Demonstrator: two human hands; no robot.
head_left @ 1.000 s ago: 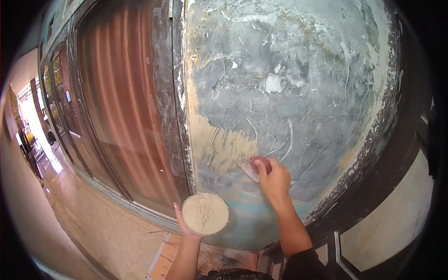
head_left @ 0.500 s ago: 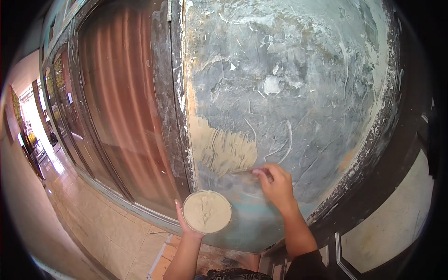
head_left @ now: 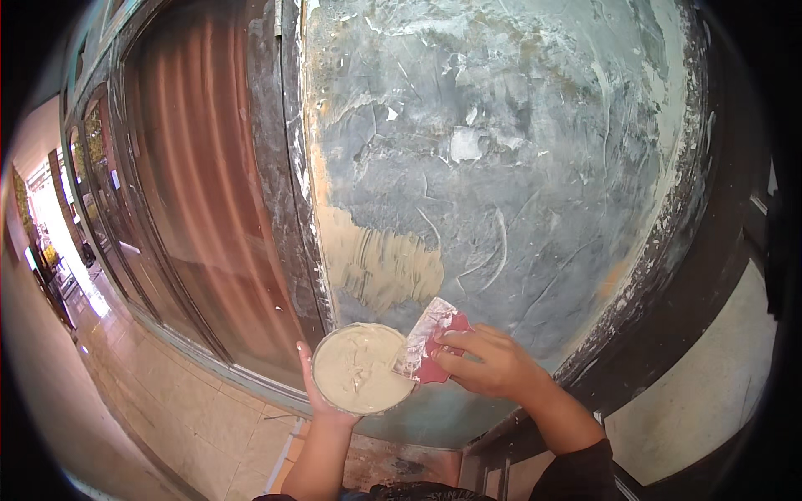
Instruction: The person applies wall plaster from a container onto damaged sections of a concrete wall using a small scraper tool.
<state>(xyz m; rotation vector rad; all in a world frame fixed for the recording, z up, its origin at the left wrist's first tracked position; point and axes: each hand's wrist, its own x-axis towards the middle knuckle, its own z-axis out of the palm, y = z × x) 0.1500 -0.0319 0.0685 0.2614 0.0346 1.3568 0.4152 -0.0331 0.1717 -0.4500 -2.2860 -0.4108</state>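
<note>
My left hand (head_left: 322, 399) holds a round tub (head_left: 373, 410) from its left side and below, fingers wrapped round the wall. Beige filler paste (head_left: 351, 367) fills the tub almost to the rim, its surface ridged in the middle. In my right hand (head_left: 489, 361) is a putty knife (head_left: 433, 341) with a pink-red grip and a wide blade smeared with paste. The blade's lower corner meets the paste at the tub's right rim. Beyond the tub, a ridged beige patch of filler (head_left: 380, 259) covers the lower left of the scraped grey wall (head_left: 543, 192).
Left of the wall stands a dark frame (head_left: 276, 167) with glass and a reddish-brown curtain (head_left: 196, 159) behind it. A tiled floor (head_left: 200, 417) runs along the left. Dark trim (head_left: 652, 317) edges the wall at the right, beside a pale panel (head_left: 710, 384).
My right hand has brought the putty knife down and left, from the filler patch to the tub's rim. The blade now shows broadside. The view has shifted slightly.
</note>
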